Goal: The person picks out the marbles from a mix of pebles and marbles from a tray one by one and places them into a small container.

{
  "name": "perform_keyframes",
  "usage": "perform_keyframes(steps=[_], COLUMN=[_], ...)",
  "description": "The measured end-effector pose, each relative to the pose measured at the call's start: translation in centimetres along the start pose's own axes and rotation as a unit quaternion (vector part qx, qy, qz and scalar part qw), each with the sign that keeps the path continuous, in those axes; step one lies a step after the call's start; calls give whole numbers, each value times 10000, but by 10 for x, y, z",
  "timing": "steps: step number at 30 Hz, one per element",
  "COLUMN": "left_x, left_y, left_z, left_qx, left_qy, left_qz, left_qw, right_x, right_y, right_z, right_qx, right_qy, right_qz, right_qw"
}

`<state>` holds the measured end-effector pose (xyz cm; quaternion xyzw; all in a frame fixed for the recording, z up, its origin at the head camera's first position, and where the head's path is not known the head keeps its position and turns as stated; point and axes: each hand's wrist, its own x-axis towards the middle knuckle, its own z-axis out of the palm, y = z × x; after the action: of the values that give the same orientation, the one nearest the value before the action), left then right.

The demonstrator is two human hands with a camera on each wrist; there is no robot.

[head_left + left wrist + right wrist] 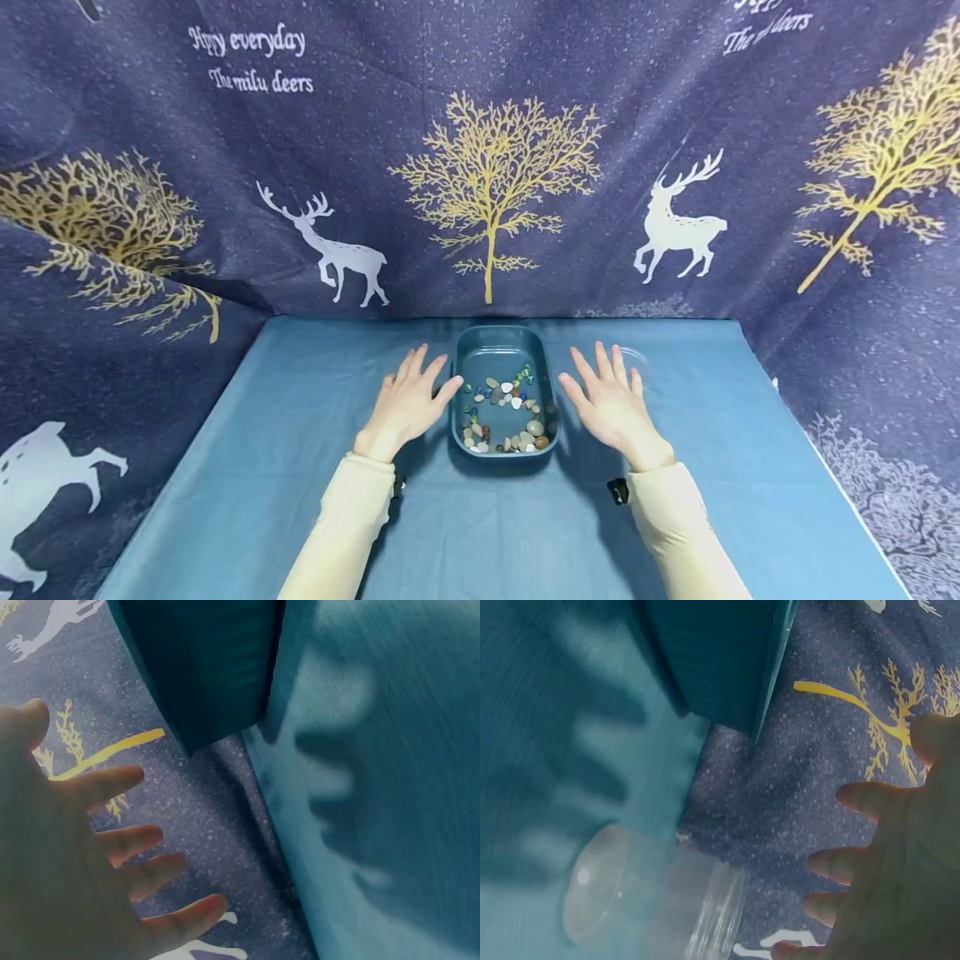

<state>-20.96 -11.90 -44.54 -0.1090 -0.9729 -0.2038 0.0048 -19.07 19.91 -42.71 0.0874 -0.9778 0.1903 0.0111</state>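
Note:
A dark teal tray (495,342) stands on the table with pebbles (535,427) and glass marbles (524,372) scattered over its bottom. My left hand (408,400) hovers at the tray's left side, fingers spread and palm down; its thumb looks close to the rim, and I cannot tell whether it touches. On the other side is my right hand (611,408), also spread and holding nothing. Just beyond that hand stands a clear plastic jar (660,892), mostly hidden and hard to make out in the head view. Both wrist views show the tray's outer wall (202,675) beside the hands.
A blue cloth (480,533) covers the table. Behind it and along both sides hangs a dark curtain (525,50) printed with white deer and yellow trees. The table's back edge runs close behind the tray.

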Motion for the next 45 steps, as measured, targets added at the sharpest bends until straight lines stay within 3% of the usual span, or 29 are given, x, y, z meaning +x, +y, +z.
perform_keyframes(steps=[8,17,25,32,36,41,45], left_x=[14,29,39,46,47,50,53], left_y=[2,1,1,2,1,-4,-10], left_z=[13,34,44,53,56,63,66], left_qx=[-326,-748,-1239,-1477,-1682,-2035,-2334], left_qy=[151,693,1098,1251,1236,1127,1128], left_qz=[-165,-581,-812,-890,-862,-764,-708], left_qw=[9992,9931,9828,9771,9742,9696,9632], right_x=[14,34,58,76,85,96,110], right_y=[-7,-7,-13,-7,-4,-1,1], right_z=[11,24,22,16,18,23,26], right_qx=[320,534,506,248,37,-316,-634], right_qy=[-33,-70,75,-24,-66,-52,-102], right_qz=[-350,-843,-1824,-2241,-2652,-3284,-3540], right_qw=[9989,9950,9819,9743,9642,9440,9330])
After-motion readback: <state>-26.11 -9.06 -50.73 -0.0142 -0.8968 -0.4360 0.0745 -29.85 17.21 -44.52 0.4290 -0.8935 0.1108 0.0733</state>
